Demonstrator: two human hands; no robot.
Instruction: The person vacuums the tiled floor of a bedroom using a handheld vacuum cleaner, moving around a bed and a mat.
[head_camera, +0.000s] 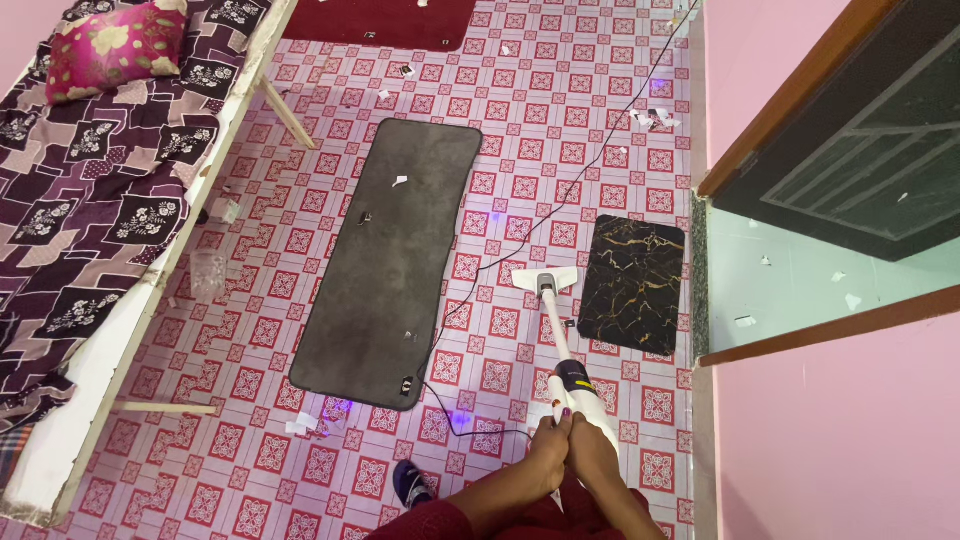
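Nearest the camera, the two hands are clasped close together around the upper end of the white stick vacuum cleaner (575, 385): the left hand (552, 452) is wrapped shut on the handle, and the right hand (592, 455) is closed on it just beside, the two touching. A foot in a dark blue sandal (410, 485) stands on the floor to their left.

The vacuum's slim tube slants forward and left to its flat white floor head (546, 279), which rests on the red-and-white patterned tile floor (250, 440), between the long grey rectangular mat (385, 265) and the small black mat with gold marbling (634, 285), just beside the latter's left edge. Its thin black cord (560, 205) trails across the tiles and along the grey mat's right edge.

Judging from this, the head should stay flat on the tiles, and strokes should be slow and kept off the cord. White paper scraps (650, 118) lie scattered farther off, and at far left stands the bed with a purple patchwork cover (80, 200).
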